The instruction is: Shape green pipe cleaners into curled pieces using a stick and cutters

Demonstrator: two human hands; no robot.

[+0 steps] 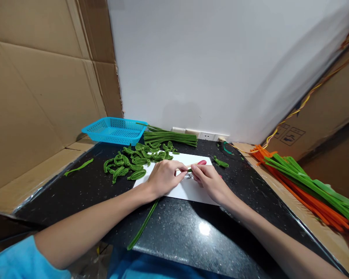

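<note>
Over a white sheet [180, 189], my left hand [164, 177] and my right hand [208, 179] meet fingertip to fingertip. Both are closed in a pinch on a green fuzzy stem, of which a small piece shows between them. A long green tail [144, 226] comes out below my left wrist and hangs toward the table's front edge. A red-handled tool [202, 162] lies on the sheet just behind my right hand, with some metal showing by the fingertips. Left of the sheet is a pile of looped green pieces [136, 161].
Behind the pile are a blue basket [113, 131] and a bundle of green stems [170, 138]. One looped piece [221, 162] lies right of the sheet. Orange strips [311, 201] and bright green strips [314, 184] lie on cardboard at the right. A wall socket [207, 136] is at the back.
</note>
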